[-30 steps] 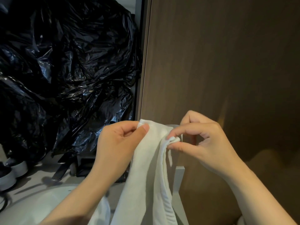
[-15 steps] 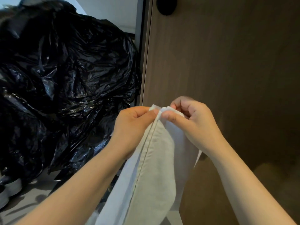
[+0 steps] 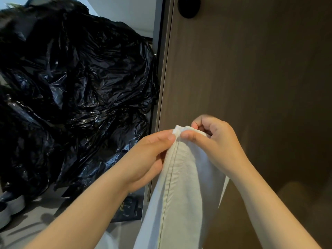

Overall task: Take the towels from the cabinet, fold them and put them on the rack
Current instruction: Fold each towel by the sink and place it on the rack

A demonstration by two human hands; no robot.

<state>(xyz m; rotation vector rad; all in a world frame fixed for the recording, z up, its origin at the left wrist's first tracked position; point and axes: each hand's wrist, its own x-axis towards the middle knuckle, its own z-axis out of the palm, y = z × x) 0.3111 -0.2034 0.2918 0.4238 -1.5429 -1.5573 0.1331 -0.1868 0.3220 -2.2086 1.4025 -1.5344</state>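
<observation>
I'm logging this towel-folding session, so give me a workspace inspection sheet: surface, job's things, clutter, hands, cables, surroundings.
Surface: pale floor at lower left.
Job's things: white towel hanging down, top corners held together, stitched hem facing the camera.
Clutter: black plastic bags piled at left; shoe and dark packet low down beside them.
Hands: left hand and right hand both pinch the towel's top edge.
Cables: nothing seen.
Surroundings: brown wood panel with a round black knob.

No text can be read; pale marks on the dark box (image 3: pixel 128 208) are too blurred
</observation>
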